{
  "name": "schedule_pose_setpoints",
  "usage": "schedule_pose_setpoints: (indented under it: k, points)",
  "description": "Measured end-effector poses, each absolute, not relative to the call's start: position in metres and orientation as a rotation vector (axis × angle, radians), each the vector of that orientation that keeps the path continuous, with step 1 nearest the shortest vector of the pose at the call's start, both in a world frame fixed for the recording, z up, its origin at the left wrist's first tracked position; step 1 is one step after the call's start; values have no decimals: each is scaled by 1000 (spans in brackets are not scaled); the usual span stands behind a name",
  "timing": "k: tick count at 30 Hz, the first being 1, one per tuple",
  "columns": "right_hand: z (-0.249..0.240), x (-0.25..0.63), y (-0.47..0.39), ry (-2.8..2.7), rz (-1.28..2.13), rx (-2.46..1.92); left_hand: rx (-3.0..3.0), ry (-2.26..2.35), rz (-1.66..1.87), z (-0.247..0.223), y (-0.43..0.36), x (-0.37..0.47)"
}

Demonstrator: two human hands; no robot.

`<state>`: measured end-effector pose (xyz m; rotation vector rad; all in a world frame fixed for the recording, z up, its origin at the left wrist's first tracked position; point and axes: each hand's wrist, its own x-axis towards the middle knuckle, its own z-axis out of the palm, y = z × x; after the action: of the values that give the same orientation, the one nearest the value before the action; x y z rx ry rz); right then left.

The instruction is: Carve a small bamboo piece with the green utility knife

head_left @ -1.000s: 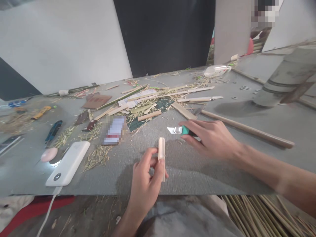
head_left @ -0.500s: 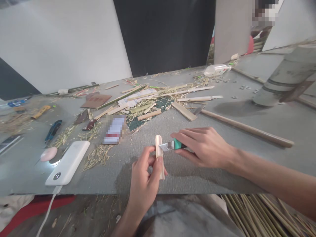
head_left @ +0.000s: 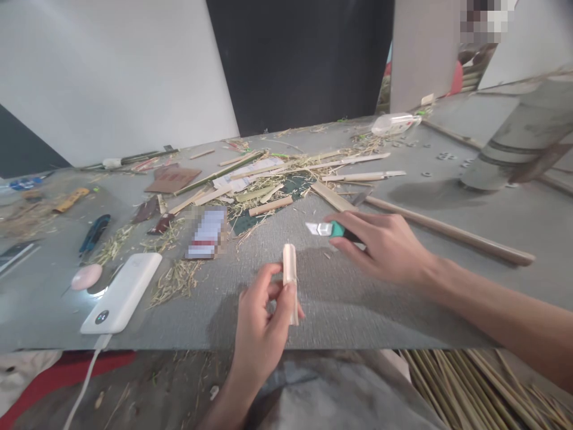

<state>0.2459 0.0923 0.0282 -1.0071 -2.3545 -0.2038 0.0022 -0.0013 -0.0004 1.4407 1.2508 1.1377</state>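
Note:
Between the thumb and fingers of my left hand [head_left: 264, 313] is a short pale bamboo strip [head_left: 290, 263], its far end pointing away from me above the table. My right hand [head_left: 380, 245] grips a green and black utility knife [head_left: 338, 229]. The knife's metal blade is out and points left, apart from the strip and a little beyond its far end. A few small shavings lie on the table below the knife. Part of the knife's handle is hidden inside my right hand.
A white power bank [head_left: 123, 292] with a cable and a phone [head_left: 206, 233] lie to the left. Bamboo pieces and shavings [head_left: 268, 194] cover the table's middle. A long wooden stick [head_left: 452, 233] and a large grey cylinder [head_left: 505, 143] are on the right. A plastic bottle [head_left: 394, 124] lies behind.
My right hand has moved the knife off the bamboo strip, away to the right and farther from me. My left hand holds the strip in nearly the same place.

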Motion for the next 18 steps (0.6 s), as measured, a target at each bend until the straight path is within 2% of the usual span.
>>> schedule_pose_setpoints:
  k: [8, 18]
  points:
    - [21, 228, 75, -2532, -38, -623, 1399, 1195, 1248, 4, 1, 6]
    - [20, 222, 72, -2555, -136, -716, 1419, 1184, 1219, 0, 0, 3]
